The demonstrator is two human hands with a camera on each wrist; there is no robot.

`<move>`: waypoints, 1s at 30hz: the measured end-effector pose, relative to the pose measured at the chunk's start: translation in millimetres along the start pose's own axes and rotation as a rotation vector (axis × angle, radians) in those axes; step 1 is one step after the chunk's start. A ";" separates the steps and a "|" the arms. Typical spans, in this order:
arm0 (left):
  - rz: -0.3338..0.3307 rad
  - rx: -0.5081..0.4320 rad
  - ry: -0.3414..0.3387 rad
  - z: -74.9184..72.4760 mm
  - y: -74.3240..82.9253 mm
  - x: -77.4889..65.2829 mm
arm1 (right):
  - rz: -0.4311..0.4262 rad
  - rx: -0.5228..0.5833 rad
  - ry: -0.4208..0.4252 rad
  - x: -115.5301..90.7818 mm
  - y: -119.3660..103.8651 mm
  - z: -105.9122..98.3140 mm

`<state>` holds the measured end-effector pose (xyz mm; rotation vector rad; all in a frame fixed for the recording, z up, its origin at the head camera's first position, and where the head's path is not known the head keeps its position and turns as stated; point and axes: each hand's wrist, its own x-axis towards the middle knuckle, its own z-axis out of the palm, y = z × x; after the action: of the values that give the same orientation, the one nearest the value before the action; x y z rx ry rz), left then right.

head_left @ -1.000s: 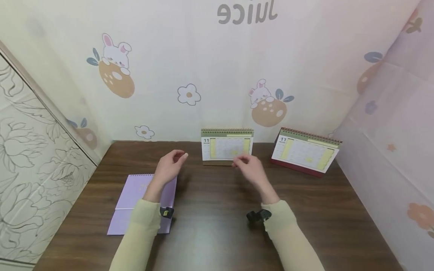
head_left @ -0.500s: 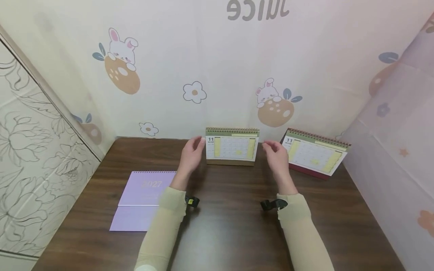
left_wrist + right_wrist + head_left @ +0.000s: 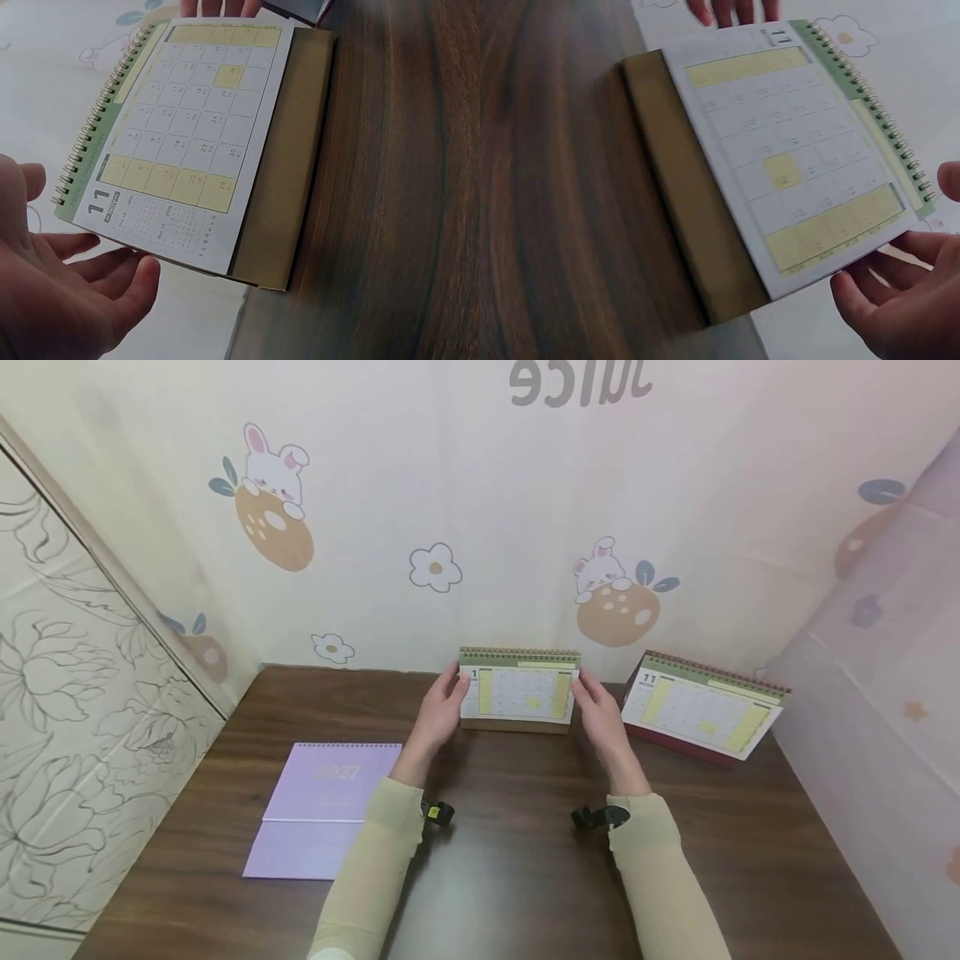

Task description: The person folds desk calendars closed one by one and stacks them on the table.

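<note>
Altogether three: one purple calendar [image 3: 326, 787], one red-based calendar [image 3: 699, 707], one brown-based calendar [image 3: 520, 693] between two loosely spread hands [image 3: 437, 714] [image 3: 602, 717].

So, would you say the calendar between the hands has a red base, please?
No, the calendar has a brown base in the left wrist view.

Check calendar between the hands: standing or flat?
Standing: calendar has its spiral on top, page sloping down to the brown base.

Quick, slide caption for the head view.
Left hand and right hand at either side of a brown-based desk calendar, lavender 2027 calendar at left, red-based desk calendar at right.
</note>
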<state>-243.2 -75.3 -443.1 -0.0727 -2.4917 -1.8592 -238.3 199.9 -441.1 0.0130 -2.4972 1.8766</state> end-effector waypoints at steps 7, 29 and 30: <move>0.015 -0.007 -0.016 1.0 1.6 0.5 | 0.006 0.004 0.004 -0.6 0.0 0.0; -0.030 -0.051 -0.022 -4.4 2.4 -0.5 | 0.032 0.049 0.046 1.3 4.5 1.1; -0.032 -0.066 -0.025 -3.7 2.3 0.0 | 0.031 0.051 0.045 1.8 4.7 0.6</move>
<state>-243.1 -78.3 -439.9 -0.0575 -2.4621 -1.9645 -240.2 200.6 -445.8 -0.0670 -2.4348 1.9293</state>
